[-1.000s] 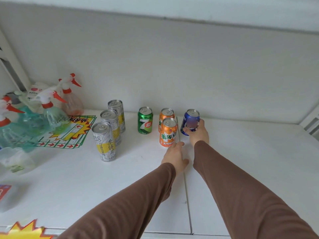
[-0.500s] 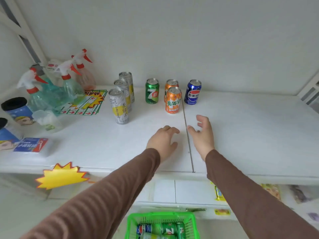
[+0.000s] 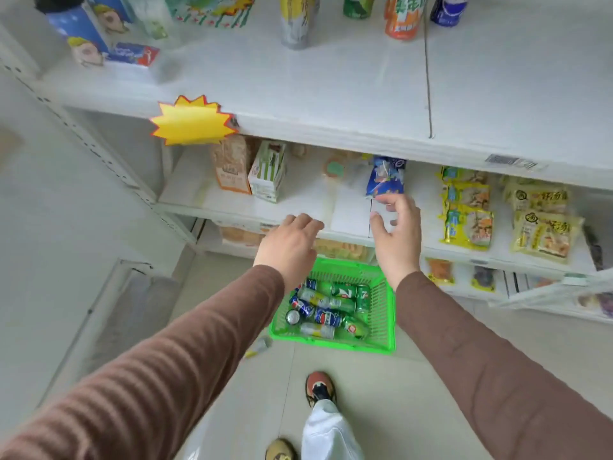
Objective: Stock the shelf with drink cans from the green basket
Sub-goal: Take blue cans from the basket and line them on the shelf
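Observation:
The green basket (image 3: 384, 313) stands on the floor below the shelves, holding several cans lying down: blue cola cans (image 3: 326, 317), green 7-Up cans (image 3: 343, 290) and pale yellow ones. My left hand (image 3: 287, 249) and my right hand (image 3: 396, 234) hover above the basket, both empty with fingers apart. On the white top shelf (image 3: 331, 94) stand cans cut off by the frame's upper edge: a silver-yellow can (image 3: 297, 21), a green can (image 3: 358, 6), an orange can (image 3: 403, 18) and a blue can (image 3: 447, 9).
A yellow starburst tag (image 3: 192, 121) hangs from the top shelf's front edge. The middle shelf carries cartons (image 3: 267, 171), a blue packet (image 3: 386, 175) and yellow snack packs (image 3: 467, 207). Blue tubs (image 3: 78, 28) stand top left. My shoes (image 3: 320, 388) are on the tiled floor.
My view has tipped down from the top shelf to the basket. Both hands have pulled back off the shelf and dropped toward the basket, empty; the blue can stays on the shelf.

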`<state>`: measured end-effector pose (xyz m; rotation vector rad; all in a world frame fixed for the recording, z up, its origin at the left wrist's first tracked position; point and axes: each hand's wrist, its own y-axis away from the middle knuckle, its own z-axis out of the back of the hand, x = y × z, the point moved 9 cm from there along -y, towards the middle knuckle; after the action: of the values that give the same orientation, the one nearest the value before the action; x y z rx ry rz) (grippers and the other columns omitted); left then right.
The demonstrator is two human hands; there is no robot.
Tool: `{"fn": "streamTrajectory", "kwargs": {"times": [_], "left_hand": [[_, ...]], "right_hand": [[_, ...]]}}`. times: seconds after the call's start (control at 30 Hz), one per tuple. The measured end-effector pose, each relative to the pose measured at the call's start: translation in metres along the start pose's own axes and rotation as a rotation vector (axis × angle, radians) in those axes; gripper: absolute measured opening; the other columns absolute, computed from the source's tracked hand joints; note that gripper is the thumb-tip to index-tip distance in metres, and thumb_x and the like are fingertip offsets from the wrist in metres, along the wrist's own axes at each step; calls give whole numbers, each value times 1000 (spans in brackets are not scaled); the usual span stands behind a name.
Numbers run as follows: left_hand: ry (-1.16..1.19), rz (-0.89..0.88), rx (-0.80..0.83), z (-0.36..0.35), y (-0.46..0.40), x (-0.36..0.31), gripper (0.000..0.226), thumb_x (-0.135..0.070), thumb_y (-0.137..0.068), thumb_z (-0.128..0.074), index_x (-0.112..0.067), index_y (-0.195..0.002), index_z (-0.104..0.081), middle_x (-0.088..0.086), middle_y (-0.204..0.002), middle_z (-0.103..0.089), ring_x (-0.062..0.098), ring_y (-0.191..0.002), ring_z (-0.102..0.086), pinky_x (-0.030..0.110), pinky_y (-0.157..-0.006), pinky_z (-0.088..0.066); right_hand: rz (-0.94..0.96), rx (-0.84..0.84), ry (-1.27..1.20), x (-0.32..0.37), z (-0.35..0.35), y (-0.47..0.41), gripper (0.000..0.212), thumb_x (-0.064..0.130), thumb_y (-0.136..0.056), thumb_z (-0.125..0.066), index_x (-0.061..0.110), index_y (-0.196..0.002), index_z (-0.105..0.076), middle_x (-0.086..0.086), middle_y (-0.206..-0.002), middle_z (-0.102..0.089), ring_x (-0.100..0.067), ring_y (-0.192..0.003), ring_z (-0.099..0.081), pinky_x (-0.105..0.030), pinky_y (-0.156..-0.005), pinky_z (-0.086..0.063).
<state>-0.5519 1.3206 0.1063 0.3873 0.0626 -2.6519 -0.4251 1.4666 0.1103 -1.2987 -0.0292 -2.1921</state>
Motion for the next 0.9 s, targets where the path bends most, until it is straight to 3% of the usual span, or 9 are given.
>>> {"fn": "streamTrajectory", "kwargs": {"times": [0.23,0.43,0.6,0.77,0.9], "left_hand": [[-48,144,257,-160,45,42,56,-10,-83,-53,-20,-137,-41,1,-133,-49,23,-123,-44,37,-97,-42],[-46,249,394,-281,59,81,54,-14,-86,-55,-19,-137,-40,3,-130,-50,24,-122,-45,39,-99,-43],[-61,293,453,-370,66,114,57,-11,-86,-54,-18,-139,-37,3,-129,-49,25,-121,-45,39,-97,-43],[-45,316,463,-447,65,145,54,-10,-85,-54,-16,-136,-38,4,-129,-48,25,-122,-44,38,-95,-44],[-37,298,473,-500,63,163,54,-10,-85,-54,-15,-137,-37,5,-129,-47,25,-121,-44,38,-102,-42]], "right_hand": [[-223,160,111,-136,-57,77,19,6,-90,-62,12,-109,-62,3,-112,-59,-27,-109,-55,-39,-94,-44],[-406,378,148,-250,-142,135,24,8,-95,-62,9,-119,-62,-6,-122,-61,-25,-114,-56,-40,-99,-45],[-441,641,199,-322,-239,186,32,11,-96,-62,10,-128,-58,-7,-128,-58,-23,-117,-58,-37,-99,-48],[-444,978,283,-385,-340,238,56,17,-93,-69,15,-143,-44,-9,-147,-46,-29,-128,-53,-43,-107,-44],[-359,1135,417,-427,-403,262,64,15,-90,-69,24,-146,-38,-9,-144,-44,-31,-123,-56,-42,-101,-48]]}}
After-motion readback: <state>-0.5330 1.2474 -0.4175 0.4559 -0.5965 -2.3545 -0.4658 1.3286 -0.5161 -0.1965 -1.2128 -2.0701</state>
